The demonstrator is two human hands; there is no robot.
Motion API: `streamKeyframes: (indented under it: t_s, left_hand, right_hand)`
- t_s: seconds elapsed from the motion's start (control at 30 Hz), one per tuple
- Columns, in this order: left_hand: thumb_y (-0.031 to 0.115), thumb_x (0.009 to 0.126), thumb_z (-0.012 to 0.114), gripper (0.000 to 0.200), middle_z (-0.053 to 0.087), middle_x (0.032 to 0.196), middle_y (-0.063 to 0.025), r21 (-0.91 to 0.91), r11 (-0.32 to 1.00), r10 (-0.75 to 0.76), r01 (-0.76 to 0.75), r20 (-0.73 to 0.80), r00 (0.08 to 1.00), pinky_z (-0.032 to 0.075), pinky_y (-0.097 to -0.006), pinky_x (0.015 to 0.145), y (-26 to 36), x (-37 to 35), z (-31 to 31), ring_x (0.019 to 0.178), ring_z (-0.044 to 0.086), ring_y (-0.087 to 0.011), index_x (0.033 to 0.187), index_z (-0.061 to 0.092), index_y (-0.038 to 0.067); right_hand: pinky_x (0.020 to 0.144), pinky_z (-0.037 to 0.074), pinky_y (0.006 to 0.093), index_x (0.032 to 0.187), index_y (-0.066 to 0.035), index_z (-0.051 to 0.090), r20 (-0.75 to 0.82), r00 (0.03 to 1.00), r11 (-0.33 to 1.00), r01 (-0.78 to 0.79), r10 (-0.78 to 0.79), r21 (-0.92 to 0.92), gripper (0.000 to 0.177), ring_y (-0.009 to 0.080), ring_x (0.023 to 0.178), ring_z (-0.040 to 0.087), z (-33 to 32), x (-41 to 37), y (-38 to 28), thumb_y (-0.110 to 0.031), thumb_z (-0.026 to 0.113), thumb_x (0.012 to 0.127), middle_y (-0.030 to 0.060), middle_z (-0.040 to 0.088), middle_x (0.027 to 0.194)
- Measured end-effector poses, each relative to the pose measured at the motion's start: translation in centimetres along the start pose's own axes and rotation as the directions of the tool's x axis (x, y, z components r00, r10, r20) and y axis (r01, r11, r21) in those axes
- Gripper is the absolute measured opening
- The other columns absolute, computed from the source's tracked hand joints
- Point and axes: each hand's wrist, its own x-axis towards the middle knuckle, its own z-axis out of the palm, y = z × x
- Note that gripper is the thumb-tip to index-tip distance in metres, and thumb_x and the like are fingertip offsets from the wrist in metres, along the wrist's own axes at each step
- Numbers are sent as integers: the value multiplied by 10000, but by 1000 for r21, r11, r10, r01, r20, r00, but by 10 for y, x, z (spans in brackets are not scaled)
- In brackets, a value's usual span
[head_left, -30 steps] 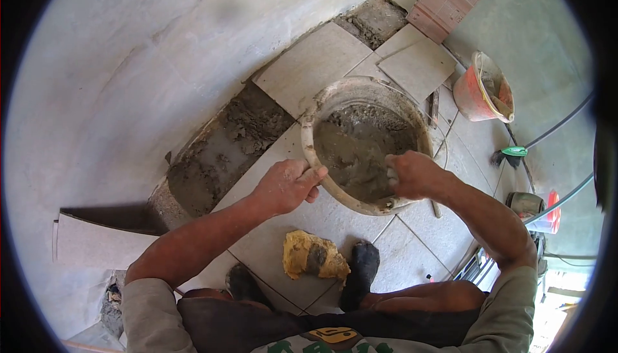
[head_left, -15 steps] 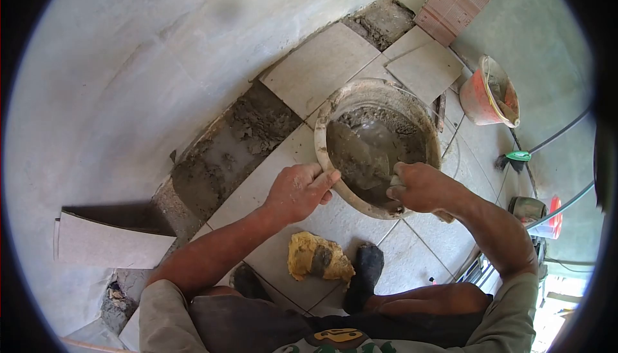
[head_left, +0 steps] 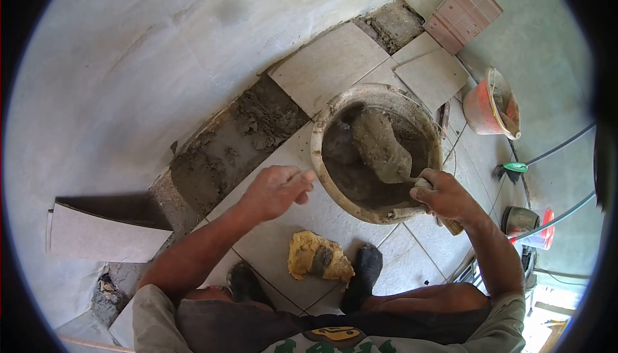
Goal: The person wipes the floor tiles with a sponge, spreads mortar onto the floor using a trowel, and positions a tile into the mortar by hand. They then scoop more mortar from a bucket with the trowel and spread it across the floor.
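A round bucket (head_left: 327, 179) of wet grey mortar stands on the tiled floor. My right hand (head_left: 444, 193) is wrapped round the handle of a trowel (head_left: 385, 150), whose blade carries a heap of mortar above the bucket. My left hand (head_left: 283, 192) hangs just left of the bucket rim, apart from it, with nothing in it and its fingers loosely bent but not closed. To its upper left, wet mortar (head_left: 222, 153) fills a bare strip of floor along the wall.
A yellow sponge-like piece (head_left: 318, 256) lies between my feet. A loose tile (head_left: 431, 77) rests beyond the bucket, a red tile (head_left: 462, 15) leans by the corner, and another tile (head_left: 106, 230) leans at left. An orange bucket (head_left: 484, 105) and a green brush (head_left: 515, 167) are at right.
My left hand has let go of the bucket rim and moved left. My right hand has moved right, and the trowel blade has come up out of the mortar with a load.
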Motion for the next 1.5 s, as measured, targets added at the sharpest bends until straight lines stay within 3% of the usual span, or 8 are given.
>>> streamKeyframes:
  t_s: [0.37, 0.67, 0.8, 0.93, 1.07, 1.13, 1.3, 1.5]
  left_hand:
    - [388, 948, 515, 401, 648, 744, -45, -140, 988, -97, 68, -213, 972, 487, -282, 679, -48, -37, -38, 726, 623, -125, 900, 639, 10]
    - [393, 928, 541, 391, 666, 822, -80, 28, 992, -128, 127, 32, 991, 478, -300, 713, -71, -75, -28, 790, 623, -145, 960, 647, 18]
    - [417, 925, 529, 400, 659, 898, -123, 151, 988, 6, -19, 83, 996, 475, -357, 764, -80, -80, -24, 870, 631, -245, 1004, 641, 41]
    - [440, 918, 526, 424, 652, 927, -168, 228, 973, -19, -35, 232, 973, 473, -400, 788, -83, -92, -18, 892, 623, -335, 1028, 634, 45]
    - [440, 915, 530, 422, 653, 934, -171, 246, 969, -89, 19, 277, 957, 473, -415, 787, -96, -100, -14, 892, 627, -335, 1027, 632, 47]
    - [430, 916, 531, 409, 654, 936, -169, 168, 983, 29, -72, 243, 970, 472, -432, 784, -113, -103, -6, 894, 627, -345, 1028, 632, 49]
    - [418, 915, 539, 394, 657, 956, -170, 190, 981, -10, -43, 271, 963, 476, -427, 793, -118, -108, -11, 915, 626, -348, 1031, 634, 54]
    - [441, 911, 542, 418, 657, 949, -175, 110, 994, -5, -18, 208, 978, 477, -427, 787, -135, -105, -12, 921, 624, -348, 1045, 634, 56]
  right_hand:
    - [506, 466, 291, 894, 8, 566, -32, 998, 997, -44, 46, 70, 218, 135, 556, 555, 1, -19, 10, -196, 625, 846, 65, 564, 690]
    - [512, 463, 264, 939, 24, 573, -81, 997, 986, 0, 13, 164, 202, 112, 560, 540, -5, -45, -43, -155, 591, 848, 48, 560, 692]
    - [519, 463, 261, 946, 24, 556, -81, 988, 983, 138, -128, 121, 236, 110, 563, 539, 5, -36, -91, -186, 601, 846, 39, 556, 693]
    - [573, 495, 279, 970, 13, 554, 94, 961, 963, 252, -261, 97, 272, 133, 633, 570, 46, -11, -148, -226, 608, 852, 65, 573, 792]
    - [700, 527, 326, 1080, 15, 565, 191, 972, 989, 125, -137, 75, 367, 190, 788, 625, 128, 30, -194, -275, 619, 862, 131, 610, 931]
    - [773, 520, 377, 1096, 13, 562, -62, 828, 744, 463, -557, -482, 361, 265, 909, 634, 193, 83, -167, -241, 621, 847, 187, 618, 968]
    - [848, 487, 439, 1046, -9, 507, -71, 896, 735, 311, -437, -602, 299, 383, 1002, 579, 277, 119, -176, -169, 615, 817, 213, 571, 1036]
    - [820, 480, 466, 1043, 4, 491, -241, 875, 845, 279, -419, -456, 309, 407, 989, 578, 258, 117, -183, -208, 601, 847, 232, 576, 1017]
